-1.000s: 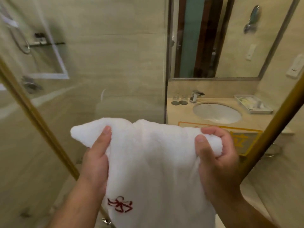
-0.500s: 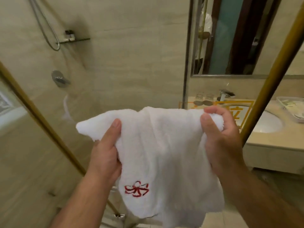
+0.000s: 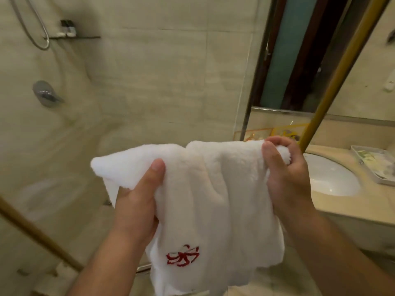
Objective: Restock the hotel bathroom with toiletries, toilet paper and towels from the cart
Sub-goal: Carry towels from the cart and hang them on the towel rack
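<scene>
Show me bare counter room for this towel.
Bare for the towel: the counter strip between the basin and the front edge. Crowded: the tray takes the right end. The right hand hides the back left.

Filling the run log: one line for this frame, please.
left hand: grips white towel, top edge | right hand: grips other top corner | stage: held up, not placed | nearby: sink

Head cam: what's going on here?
A person is holding a white towel up by its top edge. The left hand and right hand each grip one end, and the rest hangs down. The towel is not yet hung or set down. The sink and a tray are to the right.
</scene>
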